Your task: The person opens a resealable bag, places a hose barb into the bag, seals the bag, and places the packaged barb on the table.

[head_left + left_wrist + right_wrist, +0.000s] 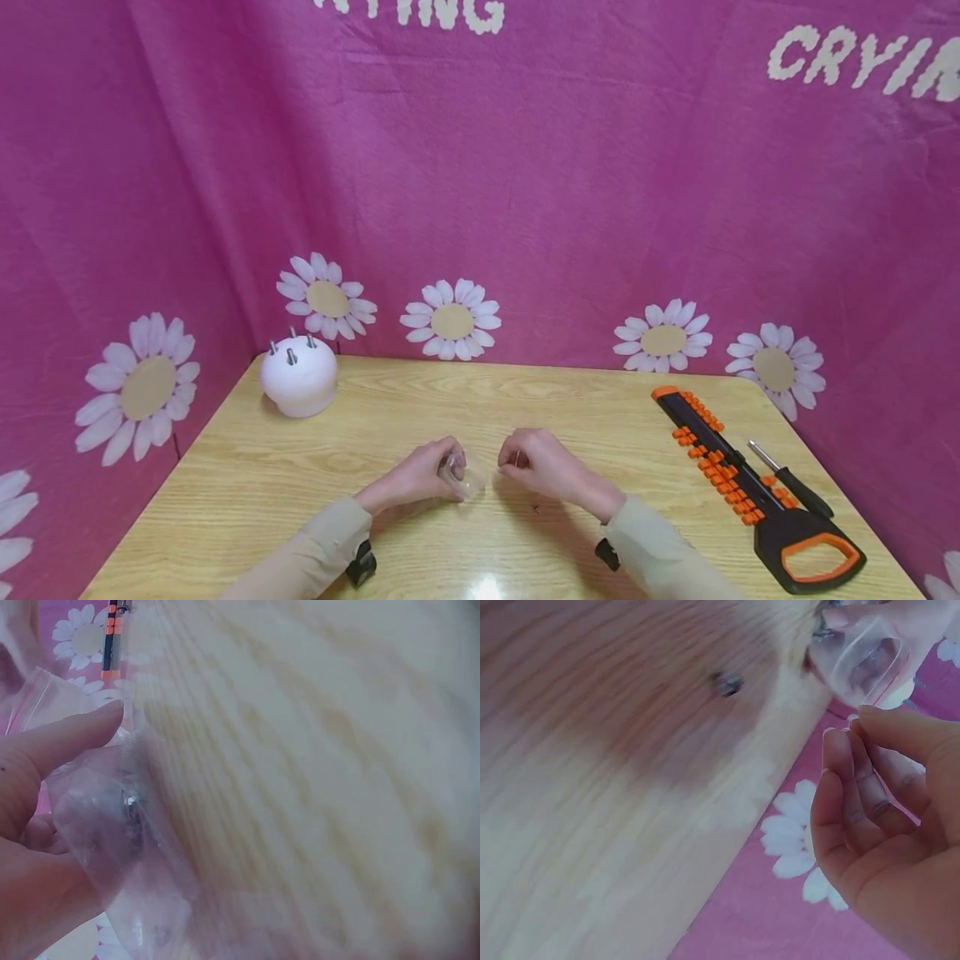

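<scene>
My left hand grips a clear plastic zip bag between thumb and fingers. Small shiny metal pieces show through the plastic, too blurred to name. To the right of the bag, my right hand hovers above the table, apart from the bag in the head view. Its fingers are curled and the thumb tip meets the index fingertip; nothing is visible between them. Below that hand, a small dark metal piece lies on the wood, its kind unclear.
At the back left of the wooden table stands a white rounded object with several metal pegs on top. On the right lie a black and orange rack with orange clips and a screwdriver. A pink daisy-printed cloth hangs behind.
</scene>
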Available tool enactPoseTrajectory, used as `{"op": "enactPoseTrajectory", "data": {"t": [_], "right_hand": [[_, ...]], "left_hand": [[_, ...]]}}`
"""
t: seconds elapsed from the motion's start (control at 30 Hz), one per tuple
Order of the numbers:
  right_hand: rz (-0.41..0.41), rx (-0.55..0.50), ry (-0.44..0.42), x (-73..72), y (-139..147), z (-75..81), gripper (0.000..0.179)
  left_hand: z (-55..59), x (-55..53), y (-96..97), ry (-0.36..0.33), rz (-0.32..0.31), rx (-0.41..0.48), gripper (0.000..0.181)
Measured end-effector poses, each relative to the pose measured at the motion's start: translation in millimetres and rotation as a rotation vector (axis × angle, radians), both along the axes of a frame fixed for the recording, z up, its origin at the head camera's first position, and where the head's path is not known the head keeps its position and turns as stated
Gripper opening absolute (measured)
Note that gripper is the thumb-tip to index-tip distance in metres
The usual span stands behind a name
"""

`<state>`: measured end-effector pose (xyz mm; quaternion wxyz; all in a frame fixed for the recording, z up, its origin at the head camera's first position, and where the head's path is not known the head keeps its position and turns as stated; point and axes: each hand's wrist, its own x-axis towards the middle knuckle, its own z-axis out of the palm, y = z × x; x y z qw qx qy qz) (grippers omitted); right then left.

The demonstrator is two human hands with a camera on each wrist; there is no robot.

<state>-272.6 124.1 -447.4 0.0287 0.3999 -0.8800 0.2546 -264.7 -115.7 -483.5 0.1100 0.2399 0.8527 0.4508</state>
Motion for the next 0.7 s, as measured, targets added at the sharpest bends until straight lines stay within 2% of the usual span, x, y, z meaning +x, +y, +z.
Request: {"op": "enactPoseTrajectory", "data": {"t": [0.3, 0.47, 0.7], "right_hand": [[-0.009, 0.066, -0.109, 12.7, 38, -10.4, 0.007], [0.014, 0.083, -0.112, 16.4, 44, -15.5, 0.011], [0.037, 0.102, -0.135, 18.1, 47, -19.8, 0.013]], "left_hand": [[1.3, 0.2, -0.6, -0.001, 0.008, -0.024, 0.038], [1.0, -0.8, -1.8, -0.010, 0.010, -0.026, 0.037], [-2.1, -2.1, -0.9, 0.011, 0.001, -0.032, 0.037]]}}
